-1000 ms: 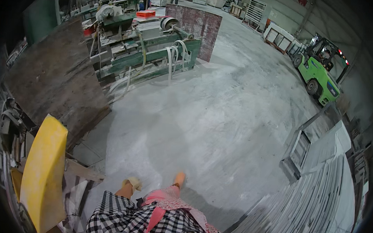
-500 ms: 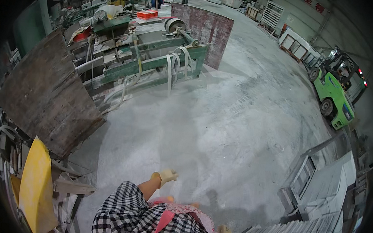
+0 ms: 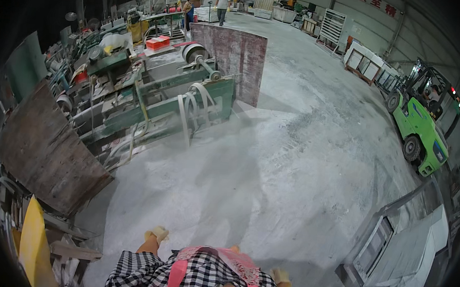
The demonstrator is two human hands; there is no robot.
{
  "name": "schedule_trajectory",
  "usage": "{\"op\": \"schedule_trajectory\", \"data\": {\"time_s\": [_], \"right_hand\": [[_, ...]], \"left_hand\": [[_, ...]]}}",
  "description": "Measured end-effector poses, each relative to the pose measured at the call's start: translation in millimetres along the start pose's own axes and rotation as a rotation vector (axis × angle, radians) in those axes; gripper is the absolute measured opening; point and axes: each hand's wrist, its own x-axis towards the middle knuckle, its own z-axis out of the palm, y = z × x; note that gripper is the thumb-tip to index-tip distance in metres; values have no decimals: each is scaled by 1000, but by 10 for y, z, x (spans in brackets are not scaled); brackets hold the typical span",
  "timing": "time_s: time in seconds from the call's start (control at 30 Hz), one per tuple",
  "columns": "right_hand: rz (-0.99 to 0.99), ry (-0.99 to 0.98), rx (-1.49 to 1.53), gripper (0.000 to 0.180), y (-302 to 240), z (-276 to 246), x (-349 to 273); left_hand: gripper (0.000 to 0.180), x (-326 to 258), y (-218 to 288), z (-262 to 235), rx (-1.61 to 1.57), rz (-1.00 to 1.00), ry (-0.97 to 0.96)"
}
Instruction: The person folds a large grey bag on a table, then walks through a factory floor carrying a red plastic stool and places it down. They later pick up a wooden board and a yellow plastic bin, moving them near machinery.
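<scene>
My left hand (image 3: 157, 233), in a pale yellow glove, hangs over the concrete floor (image 3: 310, 201) at the left of my body. Its fingers are loosely apart, with nothing seen in them. On the other side my right hand (image 3: 282, 277), also in a pale glove, hangs low beside my checked sleeve. How its fingers lie is too small to make out. Neither hand touches anything in view. I wear a black-and-white checked garment with a pink apron (image 3: 218, 256).
A green machine frame (image 3: 169, 105) with rollers and pale straps stands ahead left, beside a worn brown board (image 3: 50, 153). Nearer left is a yellow piece (image 3: 37, 245). At right are stacked pale slabs (image 3: 404, 259) and a green forklift (image 3: 420, 131). Two people (image 3: 222, 6) stand far ahead.
The view has tilted up and shifted right, showing more of the far hall and the two people. My left hand has swung back toward my body; the right hand shows more.
</scene>
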Motion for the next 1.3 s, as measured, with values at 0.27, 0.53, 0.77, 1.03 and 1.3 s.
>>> {"op": "schedule_trajectory", "data": {"time_s": [0.27,0.53,0.77,1.03,1.3], "right_hand": [[-16,172,1164,37,-312,-1700,1912],[-207,167,508,37,160,-1608,2646],[261,-99,668,27,416,-1972,3349],[374,-17,1087,27,-381,-3282,4557],[243,-179,718,28,125,-3985,5814]], "left_hand": [[43,596,850,289,-108,72,47],[47,1843,2118,100,216,32,41],[51,3055,4297,-467,-48,310,-88],[54,3539,6022,-827,-62,475,-176],[53,3900,6243,-940,94,200,6]]}}
